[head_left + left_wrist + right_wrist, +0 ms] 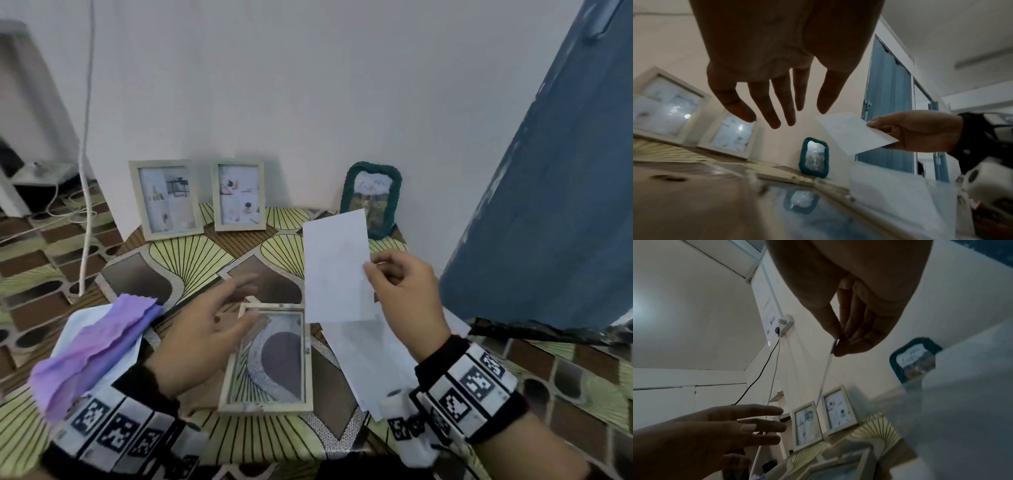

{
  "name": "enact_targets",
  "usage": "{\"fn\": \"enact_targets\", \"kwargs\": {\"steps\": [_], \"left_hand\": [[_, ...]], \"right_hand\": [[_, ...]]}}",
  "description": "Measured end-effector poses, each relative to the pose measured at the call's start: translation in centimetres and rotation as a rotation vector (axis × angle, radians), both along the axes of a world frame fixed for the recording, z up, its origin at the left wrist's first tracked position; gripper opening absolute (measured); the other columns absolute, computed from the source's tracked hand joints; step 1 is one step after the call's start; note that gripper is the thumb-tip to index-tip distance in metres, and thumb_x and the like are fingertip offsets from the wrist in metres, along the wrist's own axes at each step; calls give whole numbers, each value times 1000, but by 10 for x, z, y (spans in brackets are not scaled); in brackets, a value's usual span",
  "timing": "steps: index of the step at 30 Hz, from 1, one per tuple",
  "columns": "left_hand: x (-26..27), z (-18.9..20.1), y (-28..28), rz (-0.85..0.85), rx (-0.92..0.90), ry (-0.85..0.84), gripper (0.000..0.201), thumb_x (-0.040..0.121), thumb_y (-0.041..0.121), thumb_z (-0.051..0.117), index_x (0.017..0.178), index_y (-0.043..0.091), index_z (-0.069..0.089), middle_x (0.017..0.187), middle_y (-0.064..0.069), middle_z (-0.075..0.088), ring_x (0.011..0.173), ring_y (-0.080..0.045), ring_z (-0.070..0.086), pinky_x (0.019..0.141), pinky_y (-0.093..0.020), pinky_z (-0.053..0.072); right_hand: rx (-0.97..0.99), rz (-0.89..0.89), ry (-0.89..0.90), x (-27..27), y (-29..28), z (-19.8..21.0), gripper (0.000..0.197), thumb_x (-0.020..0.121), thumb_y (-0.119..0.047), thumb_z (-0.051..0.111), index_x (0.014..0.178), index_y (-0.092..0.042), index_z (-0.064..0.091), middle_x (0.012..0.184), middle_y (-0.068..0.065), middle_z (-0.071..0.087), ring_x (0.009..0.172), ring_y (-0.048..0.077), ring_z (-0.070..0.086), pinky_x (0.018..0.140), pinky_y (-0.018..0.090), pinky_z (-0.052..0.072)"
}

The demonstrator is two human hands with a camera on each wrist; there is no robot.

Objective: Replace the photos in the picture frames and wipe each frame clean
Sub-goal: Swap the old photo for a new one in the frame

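Note:
A pale wooden picture frame (pixel 267 407) lies flat on the patterned table (pixel 191 253), with only glass in it so the tablecloth shows through. My right hand (pixel 400 284) pinches a white photo sheet (pixel 334 267) by its right edge, blank side toward me, held above the frame's right side. The same sheet (pixel 853 131) shows in the left wrist view and edge-on as the photo (pixel 825 376) in the right wrist view. My left hand (pixel 212 322) hovers over the frame's left edge with fingers spread and holds nothing.
Two pale frames (pixel 164 198) (pixel 239 195) and a green-rimmed frame (pixel 371 198) lean against the wall at the back. A purple cloth (pixel 92 353) on white sheets lies at the left. More white sheets (pixel 373 359) lie right of the flat frame. A blue door (pixel 548 192) stands at the right.

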State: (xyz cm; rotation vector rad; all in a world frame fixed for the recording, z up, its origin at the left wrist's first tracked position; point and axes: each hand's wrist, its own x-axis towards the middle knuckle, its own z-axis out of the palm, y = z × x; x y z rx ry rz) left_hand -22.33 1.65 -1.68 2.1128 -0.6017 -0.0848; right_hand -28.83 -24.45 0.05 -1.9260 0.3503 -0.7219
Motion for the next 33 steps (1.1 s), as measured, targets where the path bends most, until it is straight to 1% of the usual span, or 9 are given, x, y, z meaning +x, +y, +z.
{"fn": "enact_targets", "kwargs": {"steps": [5, 7, 10, 13, 17, 21, 24, 30, 33], "left_hand": [[-4, -23, 34, -68, 385, -65, 64, 91, 48, 57, 148, 36, 31, 149, 18, 37, 135, -3, 33, 114, -42, 34], [-3, -31, 43, -160, 631, -71, 73, 93, 57, 46, 154, 35, 13, 160, 16, 14, 146, -6, 14, 119, -50, 21], [-6, -41, 51, -243, 858, -87, 78, 94, 65, 33, 154, 34, -7, 158, 20, -14, 148, -6, -9, 120, -48, 9], [-10, -45, 55, -277, 862, -93, 77, 95, 65, 30, 154, 35, -9, 158, 23, -17, 147, -2, -10, 119, -46, 10], [-10, -47, 56, -279, 849, -103, 77, 95, 64, 30, 154, 35, -10, 157, 25, -16, 147, -1, -10, 117, -44, 12], [-11, -51, 57, -265, 831, -113, 76, 94, 65, 29, 154, 36, -9, 157, 27, -15, 146, 0, -11, 117, -43, 12], [-12, -55, 58, -251, 808, -110, 75, 94, 65, 30, 153, 39, -9, 156, 29, -13, 146, 1, -12, 116, -43, 12], [-12, -57, 58, -230, 763, -112, 74, 95, 63, 34, 153, 40, -6, 157, 31, -7, 146, 2, -10, 112, -41, 12], [-12, -57, 58, -221, 756, -104, 74, 94, 63, 35, 152, 42, -6, 159, 28, -2, 145, 3, -10, 111, -40, 14]], "right_hand": [[70, 75, 129, 3, 27, -34, 5, 88, -14, 70, 86, -18, 69, 74, -2, 74, 74, 18, 72, 69, 45, 62], [25, 94, 185, 4, 34, -43, 3, 86, -15, 72, 85, -17, 69, 73, -2, 74, 72, 16, 72, 69, 44, 62], [-65, 140, 259, 4, 41, -52, 4, 84, -16, 74, 85, -16, 69, 74, -2, 74, 72, 14, 71, 72, 42, 61], [-166, 187, 344, 4, 46, -55, 10, 82, -18, 74, 90, -21, 69, 72, -5, 73, 72, 11, 69, 72, 40, 61], [-262, 239, 412, 5, 54, -58, 30, 79, -16, 73, 109, -21, 68, 75, -7, 71, 73, 5, 67, 70, 17, 53], [-347, 251, 470, 12, 62, -58, 39, 78, -18, 71, 116, -21, 64, 87, -2, 69, 93, 17, 63, 86, 30, 52], [-444, 301, 577, 21, 68, -58, 38, 80, -20, 68, 118, -18, 63, 100, 4, 68, 103, 22, 60, 90, 30, 50], [-815, 339, 745, 27, 81, -55, 37, 87, -41, 62, 115, -17, 60, 116, 3, 61, 111, 25, 56, 85, 35, 46], [-922, 371, 758, 25, 84, -54, 30, 90, -47, 59, 93, -18, 53, 107, 4, 63, 104, 27, 59, 73, 33, 41]]}}
